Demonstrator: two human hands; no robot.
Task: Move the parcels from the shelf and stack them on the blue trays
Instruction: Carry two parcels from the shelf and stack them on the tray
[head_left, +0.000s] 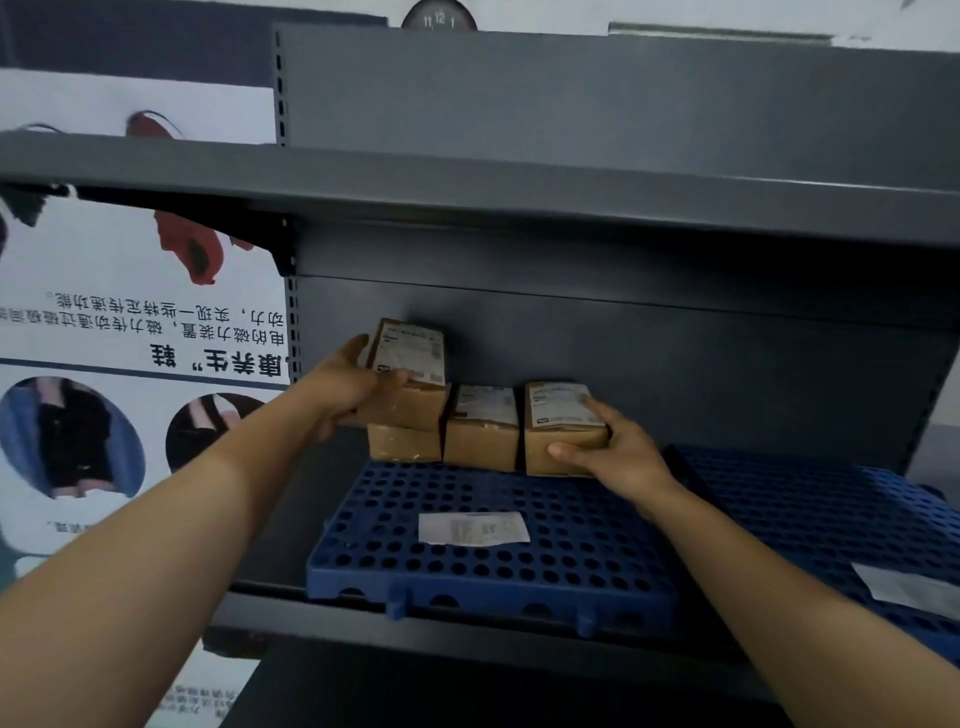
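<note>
Several brown cardboard parcels with white labels sit at the back edge of a blue perforated tray (493, 566) on the grey shelf. My left hand (348, 387) grips the top-left parcel (410, 379), which rests tilted on a lower parcel (404, 442). A middle parcel (483, 428) stands between them and the right parcel (558, 423). My right hand (618, 452) holds the right parcel, thumb on its front, fingers over its label. A second blue tray (810, 509) lies to the right.
A loose white label (472, 527) lies on the left tray, and another paper (914, 590) on the right tray. The upper shelf board (467, 182) overhangs the parcels. A printed poster (104, 338) covers the wall on the left.
</note>
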